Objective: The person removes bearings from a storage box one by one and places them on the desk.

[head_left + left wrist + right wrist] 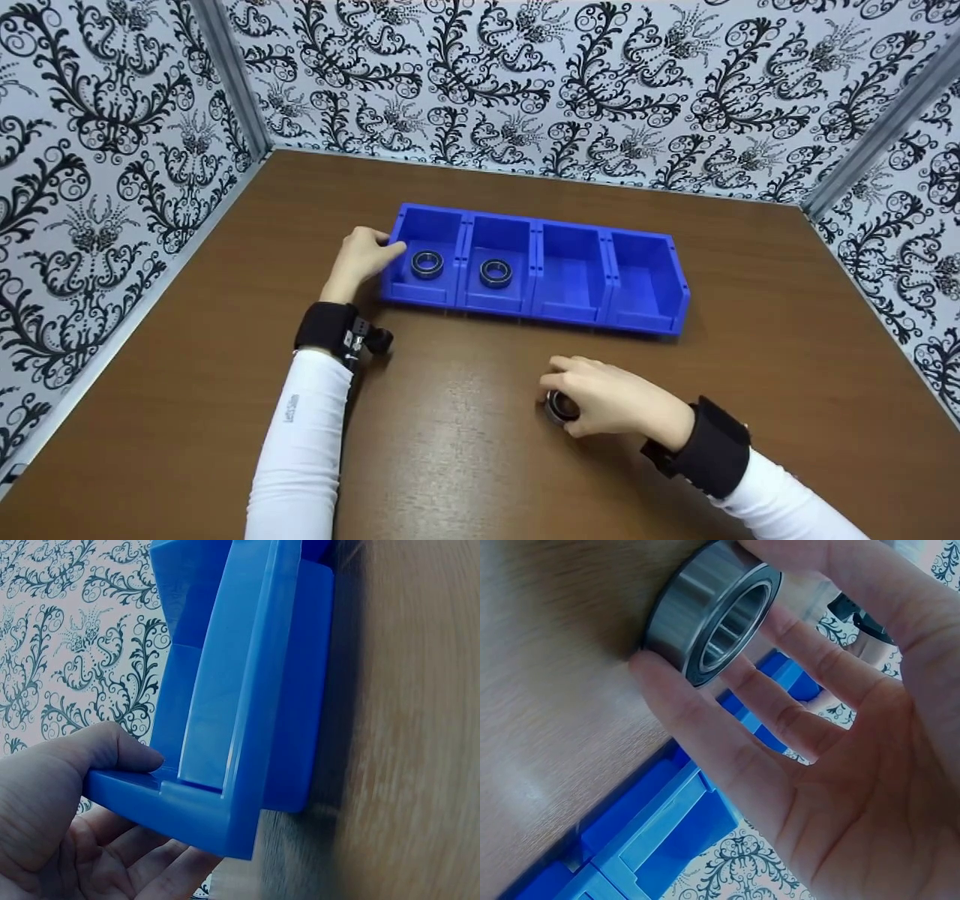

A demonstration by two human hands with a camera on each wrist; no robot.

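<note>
My left hand (362, 259) grips the left side wall of a blue row of joined bins (574, 319). In the left wrist view, the thumb lies over the bin's rim (176, 802) and the other fingers are outside and below it. In front of the row, my right hand (611, 397) holds a ball bearing (705, 619), a metal ring with a dark seal, between thumb and fingers. The bearing is tilted up at the tabletop; whether it touches the wood I cannot tell. One bearing (427, 265) lies flat in the leftmost bin, another bearing (496, 274) in the second.
The two right-hand bins (645, 292) show bare blue floors. Around everything spreads a brown wooden table (420, 450). Patterned panels (525, 82) with grey corner posts (236, 75) border its back and sides. Each wrist wears a black strap (326, 328), the left with a small camera (377, 341).
</note>
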